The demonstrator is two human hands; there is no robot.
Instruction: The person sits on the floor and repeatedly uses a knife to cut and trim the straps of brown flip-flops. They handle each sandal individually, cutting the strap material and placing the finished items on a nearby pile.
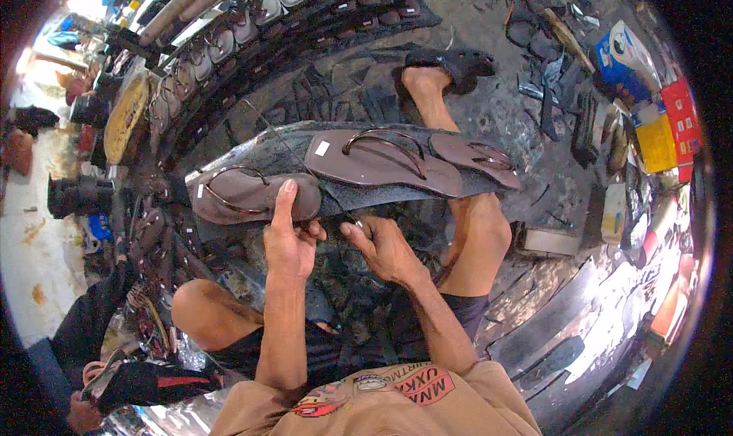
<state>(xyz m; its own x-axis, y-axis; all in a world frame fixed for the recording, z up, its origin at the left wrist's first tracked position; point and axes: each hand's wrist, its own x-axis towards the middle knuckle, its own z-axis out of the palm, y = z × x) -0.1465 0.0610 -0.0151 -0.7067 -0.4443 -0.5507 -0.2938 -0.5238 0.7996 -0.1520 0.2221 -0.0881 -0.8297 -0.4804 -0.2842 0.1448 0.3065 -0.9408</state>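
Observation:
Three brown flip-flops lie in a row on a dark grey rubber sheet (382,197) held in front of me. My left hand (292,241) clamps the leftmost flip-flop (248,195), thumb pressed on its sole and fingers curled beneath the sheet. At the sheet's near edge, my right hand (385,247) is closed on a thin dark piece, mostly hidden in the fingers, whose kind I cannot make out. A thin dark line crosses the sheet between the leftmost and middle flip-flop (370,161). The smaller flip-flop (477,161) sits at the right end, above my bent knee.
Rows of flip-flops (221,45) line the far left. Dark scraps (328,92) litter the floor beyond the sheet. A blue and white package (626,62) and a red box (682,127) stand at right. Another person's dark-clothed limb (92,314) shows at lower left.

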